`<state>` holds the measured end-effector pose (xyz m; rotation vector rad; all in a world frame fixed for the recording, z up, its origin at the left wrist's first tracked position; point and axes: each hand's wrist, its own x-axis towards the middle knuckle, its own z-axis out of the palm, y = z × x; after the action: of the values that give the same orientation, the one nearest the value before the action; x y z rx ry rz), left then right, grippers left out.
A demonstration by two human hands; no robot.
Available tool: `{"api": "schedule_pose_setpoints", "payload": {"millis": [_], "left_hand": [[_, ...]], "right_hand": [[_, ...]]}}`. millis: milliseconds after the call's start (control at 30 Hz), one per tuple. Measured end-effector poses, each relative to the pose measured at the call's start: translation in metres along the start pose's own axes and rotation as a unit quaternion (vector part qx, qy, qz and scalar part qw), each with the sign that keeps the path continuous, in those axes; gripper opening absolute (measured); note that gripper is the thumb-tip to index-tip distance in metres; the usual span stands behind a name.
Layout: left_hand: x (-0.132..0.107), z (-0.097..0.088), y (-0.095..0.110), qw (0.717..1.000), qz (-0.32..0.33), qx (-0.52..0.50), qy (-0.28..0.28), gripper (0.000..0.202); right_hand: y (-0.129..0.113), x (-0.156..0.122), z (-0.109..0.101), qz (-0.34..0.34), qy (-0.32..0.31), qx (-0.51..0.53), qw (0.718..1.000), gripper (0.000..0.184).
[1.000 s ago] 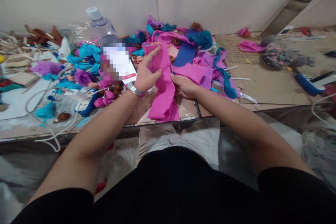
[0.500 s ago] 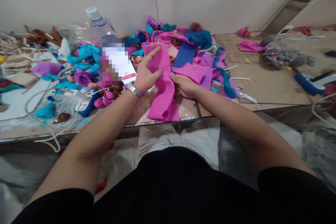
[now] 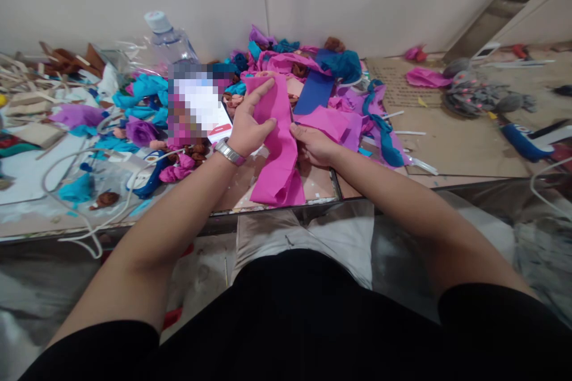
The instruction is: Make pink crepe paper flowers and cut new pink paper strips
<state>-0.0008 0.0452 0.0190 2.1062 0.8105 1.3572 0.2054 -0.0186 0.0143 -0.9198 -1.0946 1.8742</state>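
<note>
A long strip of pink crepe paper (image 3: 279, 149) runs from the pile of paper down to the table's front edge, where its end folds over. My left hand (image 3: 248, 125), with a metal watch on the wrist, grips the strip's left side, thumb on top and forefinger stretched along the upper part. My right hand (image 3: 313, 144) pinches the strip's right edge at mid-height, fingers curled under it. Both hands hold the paper just above the tabletop.
Behind the hands lies a heap of pink, purple, teal and blue crepe paper (image 3: 313, 80). A plastic water bottle (image 3: 170, 38) stands at the back left, with paper flowers (image 3: 140, 130) and a white cable (image 3: 80, 190) at left. A cardboard sheet (image 3: 442, 137) lies at right.
</note>
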Motion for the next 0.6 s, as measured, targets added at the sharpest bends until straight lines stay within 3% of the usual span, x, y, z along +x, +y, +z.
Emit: {"api": "schedule_pose_setpoints", "payload": {"millis": [300, 600], "left_hand": [[0.0001, -0.0010, -0.0007, 1.000, -0.002, 0.012, -0.004, 0.085], [-0.0019, 0.0001, -0.0005, 1.000, -0.004, 0.005, -0.008, 0.082]], "right_hand": [[0.0014, -0.0002, -0.0001, -0.007, 0.005, 0.001, 1.000, 0.035], [0.0038, 0.0048, -0.0047, -0.008, 0.010, 0.017, 1.000, 0.047]]}}
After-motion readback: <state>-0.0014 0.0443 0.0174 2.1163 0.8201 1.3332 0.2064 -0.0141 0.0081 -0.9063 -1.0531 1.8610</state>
